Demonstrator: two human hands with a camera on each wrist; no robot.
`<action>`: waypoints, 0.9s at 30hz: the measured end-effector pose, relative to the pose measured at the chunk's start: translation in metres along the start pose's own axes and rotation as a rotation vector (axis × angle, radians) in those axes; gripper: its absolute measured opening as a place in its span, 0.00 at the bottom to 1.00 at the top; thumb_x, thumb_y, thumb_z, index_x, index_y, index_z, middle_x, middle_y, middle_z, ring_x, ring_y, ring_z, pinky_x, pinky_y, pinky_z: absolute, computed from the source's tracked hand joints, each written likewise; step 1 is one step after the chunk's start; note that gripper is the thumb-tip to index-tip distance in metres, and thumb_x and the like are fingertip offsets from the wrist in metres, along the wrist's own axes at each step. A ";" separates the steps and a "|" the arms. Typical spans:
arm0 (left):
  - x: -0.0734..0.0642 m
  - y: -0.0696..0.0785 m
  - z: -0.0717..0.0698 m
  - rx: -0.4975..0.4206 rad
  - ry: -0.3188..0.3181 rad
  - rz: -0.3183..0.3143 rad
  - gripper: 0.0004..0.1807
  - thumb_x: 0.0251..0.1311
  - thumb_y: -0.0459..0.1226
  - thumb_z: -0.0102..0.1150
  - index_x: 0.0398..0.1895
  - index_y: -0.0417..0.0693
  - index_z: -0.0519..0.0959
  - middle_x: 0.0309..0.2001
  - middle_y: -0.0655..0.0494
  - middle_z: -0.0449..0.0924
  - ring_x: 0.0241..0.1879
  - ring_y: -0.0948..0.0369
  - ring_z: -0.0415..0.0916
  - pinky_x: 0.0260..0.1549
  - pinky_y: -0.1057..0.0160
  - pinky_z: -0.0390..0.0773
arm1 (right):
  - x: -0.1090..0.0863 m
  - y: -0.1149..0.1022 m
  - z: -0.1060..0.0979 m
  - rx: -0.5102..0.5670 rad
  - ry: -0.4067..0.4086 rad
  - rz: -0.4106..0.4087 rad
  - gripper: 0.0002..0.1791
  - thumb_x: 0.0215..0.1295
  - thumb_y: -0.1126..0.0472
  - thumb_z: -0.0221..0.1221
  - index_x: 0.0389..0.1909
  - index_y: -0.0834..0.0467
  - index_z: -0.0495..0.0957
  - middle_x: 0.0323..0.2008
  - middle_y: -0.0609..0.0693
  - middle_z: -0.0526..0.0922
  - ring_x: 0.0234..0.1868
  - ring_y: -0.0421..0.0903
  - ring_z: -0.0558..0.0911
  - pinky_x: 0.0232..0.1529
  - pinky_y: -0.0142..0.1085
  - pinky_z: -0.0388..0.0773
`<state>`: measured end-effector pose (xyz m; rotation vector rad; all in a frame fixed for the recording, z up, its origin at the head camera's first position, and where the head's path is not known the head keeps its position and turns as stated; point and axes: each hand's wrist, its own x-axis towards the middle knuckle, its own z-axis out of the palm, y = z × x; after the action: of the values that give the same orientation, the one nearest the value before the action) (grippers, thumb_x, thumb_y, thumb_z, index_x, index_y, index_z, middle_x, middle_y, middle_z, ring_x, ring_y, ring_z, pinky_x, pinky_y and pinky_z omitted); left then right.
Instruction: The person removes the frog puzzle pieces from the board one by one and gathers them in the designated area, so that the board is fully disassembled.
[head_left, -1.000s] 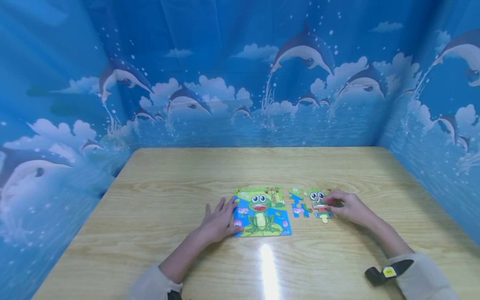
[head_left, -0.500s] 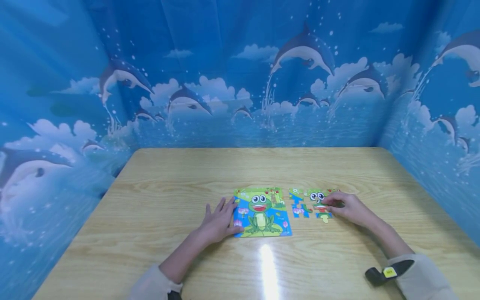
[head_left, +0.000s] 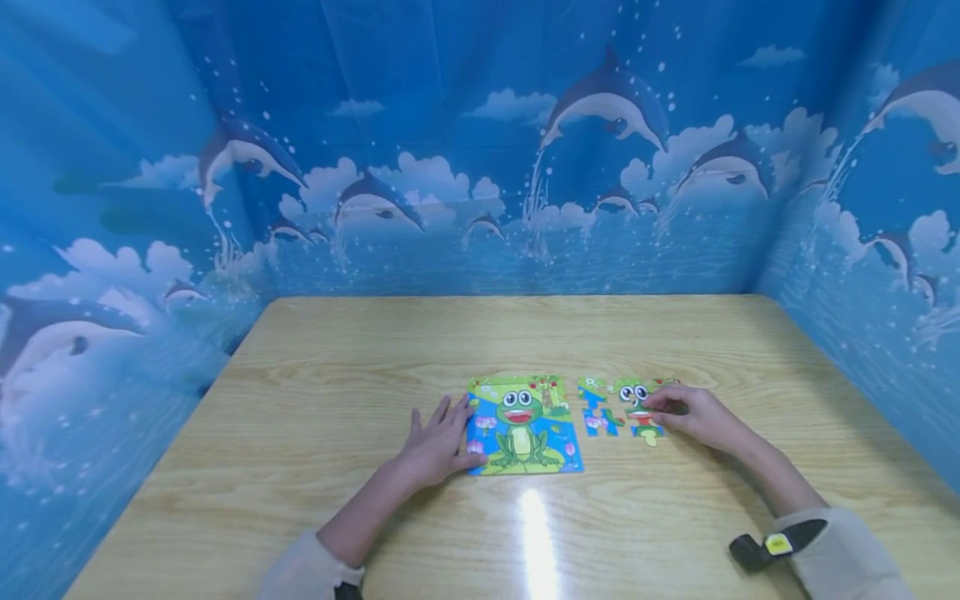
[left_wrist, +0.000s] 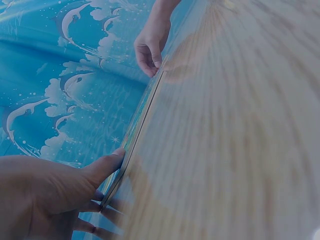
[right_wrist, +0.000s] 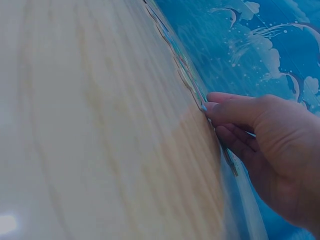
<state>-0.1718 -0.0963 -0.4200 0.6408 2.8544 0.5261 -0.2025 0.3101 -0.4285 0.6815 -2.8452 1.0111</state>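
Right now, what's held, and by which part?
Right hand seems to pinch a puzzle piece, exact spot hidden; left hand rests along left edge of frog board.

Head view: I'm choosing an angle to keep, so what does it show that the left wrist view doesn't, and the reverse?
Only the head view: the frog board face-on, the puzzle pieces to its right, and both sleeves.

Only the left wrist view: the board's side edge from low down, a dark line running along it.

Both: the left hand at the board, the right hand, the table and the dolphin backdrop.
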 end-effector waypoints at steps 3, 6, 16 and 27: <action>0.000 0.000 0.000 0.002 -0.001 -0.001 0.43 0.55 0.56 0.56 0.68 0.42 0.56 0.70 0.47 0.47 0.68 0.45 0.40 0.55 0.31 0.37 | 0.000 0.000 0.000 -0.003 -0.010 0.011 0.09 0.56 0.68 0.62 0.39 0.59 0.81 0.32 0.43 0.78 0.34 0.38 0.76 0.35 0.32 0.75; 0.000 0.000 0.000 0.004 -0.004 -0.004 0.43 0.55 0.56 0.56 0.68 0.42 0.56 0.70 0.47 0.47 0.68 0.45 0.40 0.55 0.31 0.37 | 0.000 -0.001 0.000 0.001 -0.014 0.020 0.10 0.56 0.68 0.62 0.40 0.59 0.81 0.32 0.43 0.78 0.34 0.38 0.76 0.36 0.32 0.75; 0.001 0.000 0.000 0.010 -0.014 -0.012 0.43 0.55 0.56 0.56 0.68 0.43 0.56 0.70 0.48 0.46 0.68 0.46 0.39 0.56 0.31 0.37 | 0.004 -0.015 -0.003 0.017 0.017 0.004 0.09 0.57 0.68 0.62 0.39 0.59 0.80 0.35 0.46 0.79 0.36 0.40 0.77 0.39 0.37 0.76; 0.001 0.000 -0.001 0.012 -0.011 -0.006 0.43 0.55 0.56 0.56 0.68 0.43 0.56 0.70 0.47 0.46 0.68 0.46 0.40 0.56 0.31 0.37 | 0.035 -0.056 0.007 0.028 -0.027 -0.099 0.09 0.60 0.67 0.59 0.42 0.58 0.80 0.35 0.45 0.78 0.36 0.40 0.76 0.36 0.37 0.76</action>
<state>-0.1725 -0.0960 -0.4195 0.6345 2.8508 0.5031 -0.2100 0.2532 -0.3944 0.8358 -2.7928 1.0363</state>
